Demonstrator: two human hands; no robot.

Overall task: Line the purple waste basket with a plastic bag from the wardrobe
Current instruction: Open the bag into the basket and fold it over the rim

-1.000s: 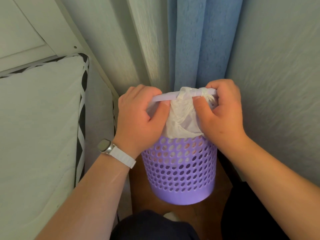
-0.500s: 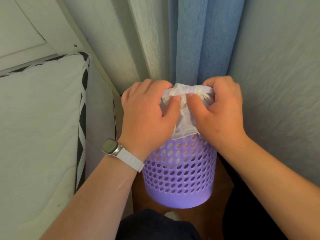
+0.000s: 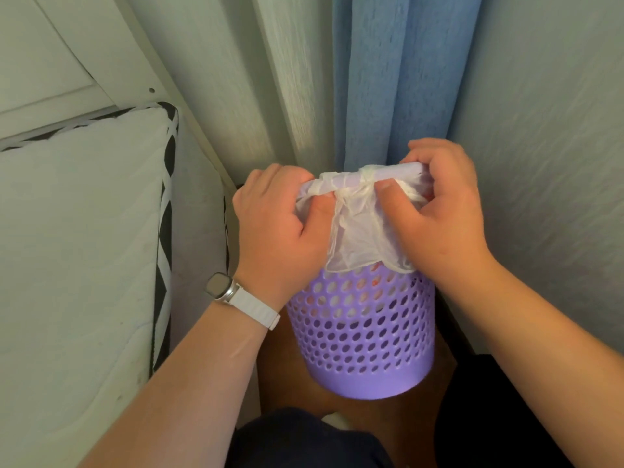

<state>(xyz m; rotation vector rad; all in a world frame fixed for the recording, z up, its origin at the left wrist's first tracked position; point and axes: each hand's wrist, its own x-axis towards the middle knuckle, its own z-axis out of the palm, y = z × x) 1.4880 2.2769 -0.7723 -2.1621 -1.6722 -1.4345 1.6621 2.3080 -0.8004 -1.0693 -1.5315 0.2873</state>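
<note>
bag (image 3: 361,238) draped over basket (image 3: 364,336) near rim | left hand (image 3: 280,228) and right hand (image 3: 442,211) both clamped on it; rim runs left-right between them

Basket rim (image 3: 388,172): hidden under bag (image 3: 361,231) and hands. Mattress (image 3: 77,231): cut off at 9 o'clock.

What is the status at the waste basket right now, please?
Left hand and right hand gripping plastic bag at rim. Bag edge folded over purple waste basket. Nothing obstructing.

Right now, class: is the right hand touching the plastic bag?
Touching. The head view shows the right hand pinching the plastic bag against the basket rim.
</note>
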